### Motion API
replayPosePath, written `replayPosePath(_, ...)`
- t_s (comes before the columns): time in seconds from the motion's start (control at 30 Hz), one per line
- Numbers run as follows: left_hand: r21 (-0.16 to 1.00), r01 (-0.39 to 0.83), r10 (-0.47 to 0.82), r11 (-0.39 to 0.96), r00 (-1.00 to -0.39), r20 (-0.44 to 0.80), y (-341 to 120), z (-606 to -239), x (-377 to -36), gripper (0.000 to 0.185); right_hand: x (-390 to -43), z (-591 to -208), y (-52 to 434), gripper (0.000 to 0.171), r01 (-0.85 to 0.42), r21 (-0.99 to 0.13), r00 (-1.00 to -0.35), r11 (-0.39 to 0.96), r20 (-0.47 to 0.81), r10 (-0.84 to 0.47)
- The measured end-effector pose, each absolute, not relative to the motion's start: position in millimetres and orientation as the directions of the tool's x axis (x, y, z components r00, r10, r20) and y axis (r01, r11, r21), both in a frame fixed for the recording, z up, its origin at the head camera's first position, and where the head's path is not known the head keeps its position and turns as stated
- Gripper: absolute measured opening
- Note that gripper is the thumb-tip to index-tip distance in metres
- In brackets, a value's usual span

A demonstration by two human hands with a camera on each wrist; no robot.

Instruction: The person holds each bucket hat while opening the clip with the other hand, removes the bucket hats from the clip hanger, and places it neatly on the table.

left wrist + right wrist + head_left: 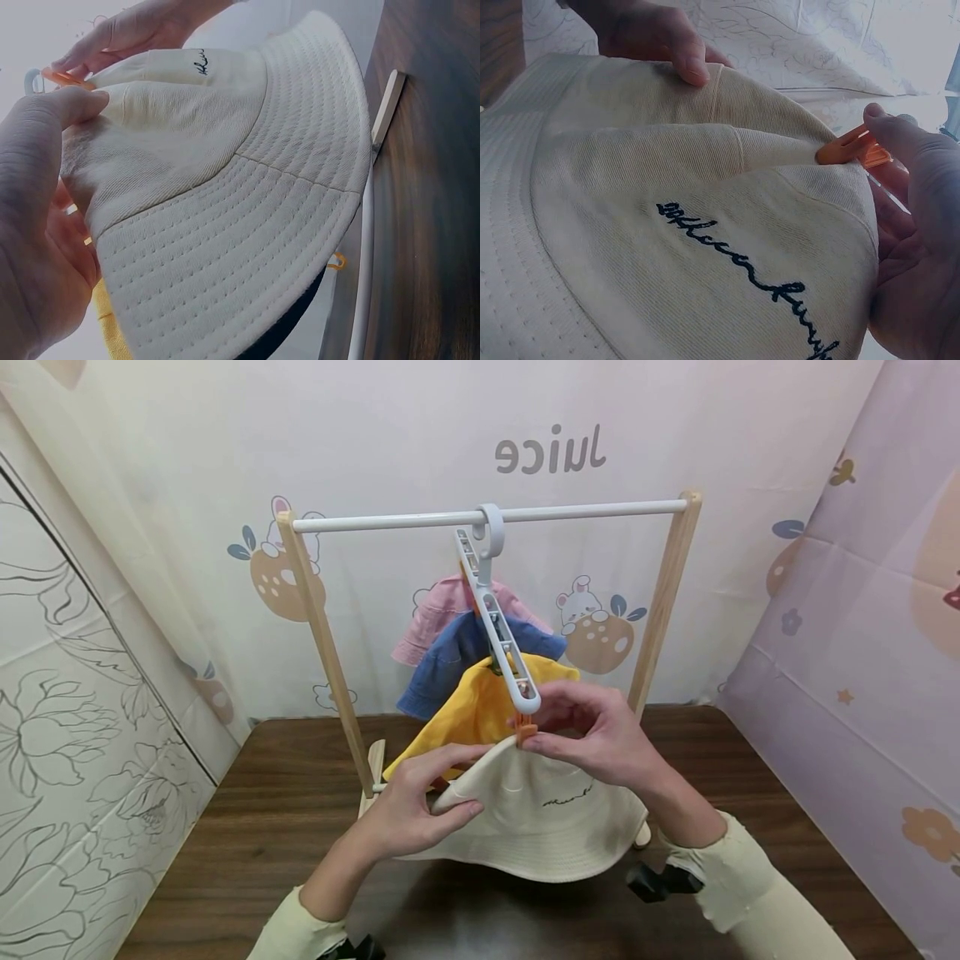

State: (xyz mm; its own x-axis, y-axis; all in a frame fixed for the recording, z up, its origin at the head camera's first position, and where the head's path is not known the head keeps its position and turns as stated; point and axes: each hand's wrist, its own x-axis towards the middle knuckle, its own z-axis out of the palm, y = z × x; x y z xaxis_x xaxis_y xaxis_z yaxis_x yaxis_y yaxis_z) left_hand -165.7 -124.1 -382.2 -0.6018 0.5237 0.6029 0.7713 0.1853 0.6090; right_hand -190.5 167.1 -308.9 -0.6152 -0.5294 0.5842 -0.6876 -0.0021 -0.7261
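Here, cream hat [517, 827] sits btwn L hand [408, 803] digits, clip [527, 732] in R hand [607, 735].

Back cloth [390, 435]: pale, hanging at my twelve o'clock.
Lettering [551, 450]: grey "Juice", mirrored to me, just past twelve.
Rabbit print [273, 583]: perched on a spotted fruit, my ten o'clock.
Left panel [60, 710]: white with line-drawn flowers, my nine.
Side cloth [847, 635]: pale lilac, my three.
Table [262, 810]: dark-grained wood, spanning my eight to four through six.
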Motion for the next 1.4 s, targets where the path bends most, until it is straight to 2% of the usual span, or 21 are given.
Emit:
replayPosePath(0.4,0.552,0.786,0.464,0.279,-0.614,0.638,-118,-383,-162,0.048,-189,-310,167,0.039,-0.693,-0.720,-0.629,0.040,0.577,-0.521)
replayPosePath(0.63,0.518,0.808,0.446,0.281,-0.588,0.675,-116,-385,-162,0.046,-187,-309,166,0.040,-0.683,-0.725,-0.663,0.091,0.563,-0.493)
replayPosePath(0.93,0.486,0.827,0.414,0.284,-0.562,0.716,-115,-388,-163,0.046,-186,-309,165,0.037,-0.689,-0.716,-0.664,0.110,0.563,-0.492)
replayPosePath(1.17,0.499,0.820,0.391,0.280,-0.573,0.721,-113,-389,-162,0.045,-184,-309,165,0.036,-0.683,-0.717,-0.679,0.141,0.552,-0.483)
replayPosePath(1.4,0.484,0.830,0.382,0.278,-0.558,0.737,-112,-388,-162,0.045,-184,-309,164,0.035,-0.688,-0.711,-0.678,0.144,0.560,-0.476)
